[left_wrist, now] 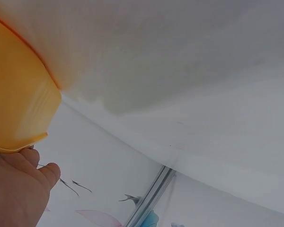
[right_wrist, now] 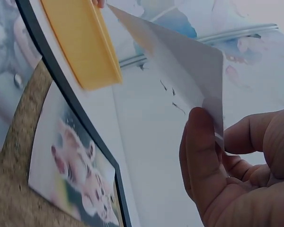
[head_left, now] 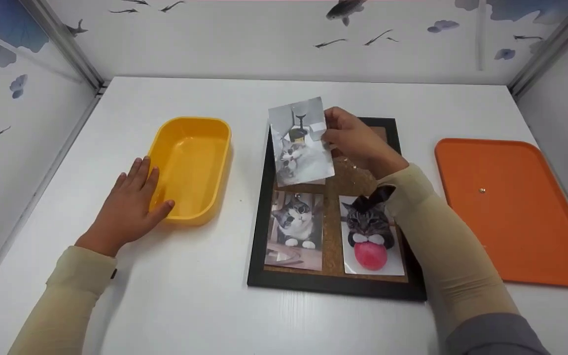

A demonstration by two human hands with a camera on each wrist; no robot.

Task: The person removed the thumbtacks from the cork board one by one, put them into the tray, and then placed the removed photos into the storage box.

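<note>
My right hand point(head_left: 355, 138) pinches a cat photo point(head_left: 301, 143) by its right edge, between thumb and fingers. Raised above the upper left of a black-framed cork board point(head_left: 332, 227), the photo shows its pale back point(right_wrist: 199, 71) in the right wrist view. Pinned on the board are a cat photo point(head_left: 295, 229) at lower left and another with a pink ball point(head_left: 372, 236) at lower right. A kitten photo point(right_wrist: 80, 175) lies beneath the held one, mostly hidden in the head view. My left hand point(head_left: 128, 202), fingers extended, rests against the left rim of a yellow bin point(head_left: 190, 172).
An orange tray point(head_left: 515, 222) lies at the right with a small shiny pin point(head_left: 482, 190) on it. White panels point(head_left: 264, 44) with painted fish enclose the white table point(head_left: 190, 296) at the back and sides.
</note>
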